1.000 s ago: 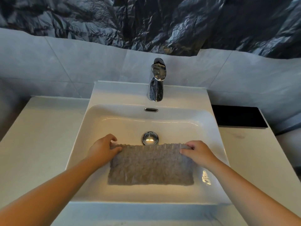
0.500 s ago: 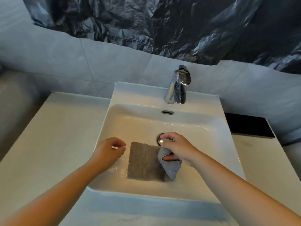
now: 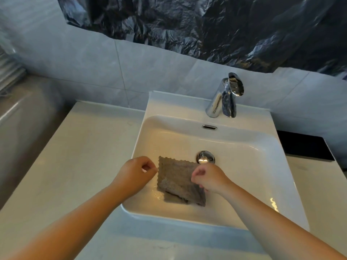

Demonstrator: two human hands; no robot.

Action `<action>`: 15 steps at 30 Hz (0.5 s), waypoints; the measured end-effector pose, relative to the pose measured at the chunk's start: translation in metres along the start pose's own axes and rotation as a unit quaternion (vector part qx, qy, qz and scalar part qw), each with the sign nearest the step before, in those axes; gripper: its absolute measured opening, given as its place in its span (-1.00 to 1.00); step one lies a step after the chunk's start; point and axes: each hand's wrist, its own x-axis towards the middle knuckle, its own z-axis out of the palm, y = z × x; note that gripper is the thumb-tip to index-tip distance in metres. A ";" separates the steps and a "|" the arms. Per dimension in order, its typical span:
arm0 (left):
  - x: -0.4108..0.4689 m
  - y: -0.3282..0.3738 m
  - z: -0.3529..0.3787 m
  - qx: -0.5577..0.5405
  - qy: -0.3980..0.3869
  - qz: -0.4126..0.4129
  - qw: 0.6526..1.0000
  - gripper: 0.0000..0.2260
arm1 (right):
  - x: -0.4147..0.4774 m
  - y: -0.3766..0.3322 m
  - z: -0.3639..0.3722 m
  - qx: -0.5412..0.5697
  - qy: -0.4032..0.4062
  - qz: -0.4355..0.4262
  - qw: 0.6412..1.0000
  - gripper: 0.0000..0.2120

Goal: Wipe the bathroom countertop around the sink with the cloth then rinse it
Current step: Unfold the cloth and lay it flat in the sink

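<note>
1. In the basin of the white rectangular ceramic sink (image 3: 244, 147): grey textured cloth (image 3: 176, 179) with a scalloped border, folded over into 2 layers, the lower layer peeking out along the near edge, a shadow beneath it on the basin floor.
2. Just behind the cloth's far right corner: round chrome drain plug (image 3: 206, 157), close against the fabric's edge.
3. At the cloth's left edge: left hand (image 3: 134, 174), fingers curled, thumb and forefinger tips together right beside the scalloped border; impossible to tell whether pinching the fabric or only touching it.
4. Over the cloth's right side: right hand (image 3: 210, 178), fingers curled down around the fabric and gripping it, fingertips hidden underneath.
5. Across the sink's near rim: 2 bare forearms reaching in.
6. On the sink's back ledge: chrome single-lever tap (image 3: 225, 98), spout toward the basin, a slotted chrome overflow opening (image 3: 209, 127) below it.
7. Left and right of the sink: pale stone countertop (image 3: 75, 156); at the back of the right stretch, a flat black rectangular object (image 3: 304, 149).
8. Behind everything: grey tiled wall (image 3: 150, 68), with crumpled black plastic sheeting (image 3: 187, 25) above.
</note>
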 end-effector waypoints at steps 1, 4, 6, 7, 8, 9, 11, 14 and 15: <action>0.001 0.003 0.008 0.014 -0.020 -0.016 1.000 -0.84 | -0.002 0.007 0.004 -0.032 -0.002 -0.011 0.999 -0.95; 0.012 0.010 0.032 0.095 -0.065 -0.109 0.987 -0.54 | -0.003 0.029 0.012 -0.059 0.072 -0.014 0.996 -0.93; 0.020 0.016 0.041 0.082 -0.076 -0.165 0.980 -0.45 | -0.002 0.038 0.011 -0.050 0.090 -0.016 0.995 -0.92; 0.023 0.020 0.043 0.041 -0.070 -0.189 0.979 -0.47 | -0.002 0.041 0.011 -0.039 0.081 -0.012 0.996 -0.90; 0.025 0.024 0.045 -0.012 -0.053 -0.212 0.976 -0.51 | -0.002 0.043 0.011 -0.024 0.070 -0.003 0.997 -0.87; 0.026 0.026 0.048 -0.055 -0.036 -0.230 0.971 -0.56 | -0.003 0.045 0.012 -0.004 0.061 0.007 0.998 -0.84; 0.025 0.029 0.052 -0.092 -0.013 -0.249 0.964 -0.67 | -0.005 0.049 0.015 0.044 0.054 0.025 0.997 -0.82; 0.024 0.032 0.053 -0.178 -0.009 -0.281 0.943 -0.79 | -0.007 0.055 0.017 0.073 0.066 0.033 0.995 -0.86; 0.025 0.034 0.052 -0.231 -0.016 -0.288 0.929 -0.81 | -0.007 0.056 0.017 0.077 0.070 0.035 0.994 -0.89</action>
